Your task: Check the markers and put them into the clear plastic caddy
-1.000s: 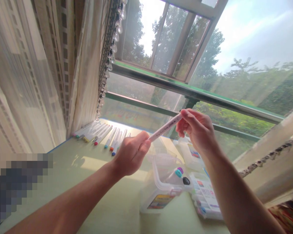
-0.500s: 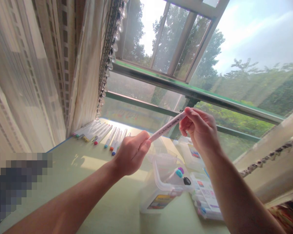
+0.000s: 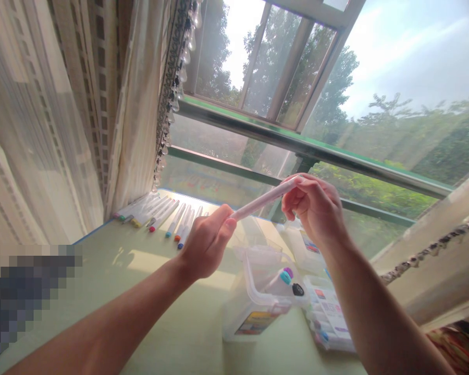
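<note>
A white marker pen (image 3: 260,201) is held aslant between my two hands, above the table. My left hand (image 3: 211,240) is closed round its lower end, and that end is hidden in the fingers. The upper end is pinched by the thumb and fingers of my right hand (image 3: 316,205). Below the pen stands a clear plastic box (image 3: 236,312), its top uncovered, with a few markers (image 3: 285,277) inside showing purple, turquoise and black ends. Left of my left hand, several white markers (image 3: 174,221) with coloured ends lie in a row.
Right of the box lies a clear pack of markers (image 3: 330,317), partly behind my right forearm. Another clear container (image 3: 308,245) stands near the window. Curtains (image 3: 128,114) hang at the left, and a green window rail (image 3: 234,166) runs behind the table (image 3: 172,323).
The marker has turned about its length, so its dark printed lettering no longer faces me. Both hands have shifted slightly left and stay on the pen.
</note>
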The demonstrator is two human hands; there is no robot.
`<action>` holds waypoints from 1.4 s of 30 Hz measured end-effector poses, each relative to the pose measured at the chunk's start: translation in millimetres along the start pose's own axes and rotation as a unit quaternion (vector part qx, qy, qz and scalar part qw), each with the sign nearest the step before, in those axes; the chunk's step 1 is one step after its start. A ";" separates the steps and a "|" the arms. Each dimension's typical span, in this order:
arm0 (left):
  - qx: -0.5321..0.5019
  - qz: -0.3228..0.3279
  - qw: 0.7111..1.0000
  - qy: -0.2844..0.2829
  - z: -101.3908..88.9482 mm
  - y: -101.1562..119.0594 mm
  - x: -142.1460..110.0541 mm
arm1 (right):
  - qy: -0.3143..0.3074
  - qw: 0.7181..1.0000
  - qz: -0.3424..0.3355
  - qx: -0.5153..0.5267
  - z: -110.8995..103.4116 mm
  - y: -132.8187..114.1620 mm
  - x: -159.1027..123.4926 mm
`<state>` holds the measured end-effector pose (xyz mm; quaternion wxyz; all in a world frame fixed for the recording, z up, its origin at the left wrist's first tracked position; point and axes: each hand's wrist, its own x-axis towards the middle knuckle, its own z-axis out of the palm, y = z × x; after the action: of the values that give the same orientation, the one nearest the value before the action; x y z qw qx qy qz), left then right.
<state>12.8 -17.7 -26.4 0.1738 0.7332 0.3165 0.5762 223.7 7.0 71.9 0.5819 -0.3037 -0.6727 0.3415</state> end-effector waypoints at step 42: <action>0.108 0.099 0.982 0.121 0.7 6.5 2.9 | -0.003 0.989 0.144 -0.023 -1.4 23.3 10.9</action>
<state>15.6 -20.5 -20.4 -0.0041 0.7002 0.3218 0.6373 223.9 29.6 59.4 0.5174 -0.4096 -0.6318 0.4067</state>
